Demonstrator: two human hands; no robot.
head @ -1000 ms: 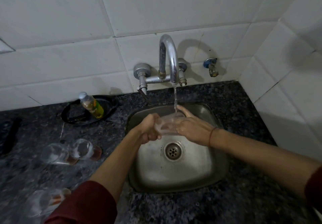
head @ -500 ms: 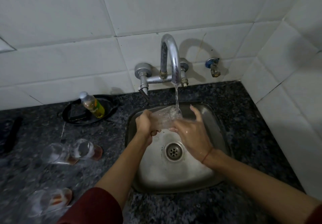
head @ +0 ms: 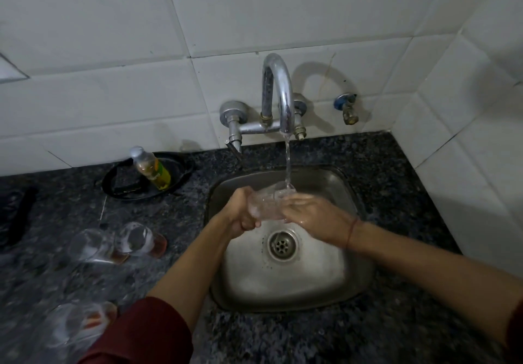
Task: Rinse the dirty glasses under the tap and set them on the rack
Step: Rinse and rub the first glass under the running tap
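Note:
A clear glass [head: 264, 204] lies tilted over the steel sink [head: 334, 284], its mouth up to the right under the running water from the chrome tap [head: 278, 92]. My left hand [head: 240, 213] grips the glass by its base. My right hand [head: 314, 216] rests against the glass's right side with wet fingers spread along it. Two dirty glasses [head: 113, 243] with brown dregs lie side by side on the dark granite counter [head: 396, 188] to the left of the sink. A third dirty glass [head: 75, 325] lies nearer me at the lower left. No rack is in view.
A black oval tray [head: 124, 188] with a small yellow-labelled bottle [head: 151, 168] stands at the back left by the tiled wall. A small blue-handled valve [head: 346, 109] sticks out of the wall right of the tap. White tiled walls close off the back and right.
The glass has stayed under the stream. My right hand has turned from spread beside the rim to lying flat along the glass's side. My left hand keeps its hold.

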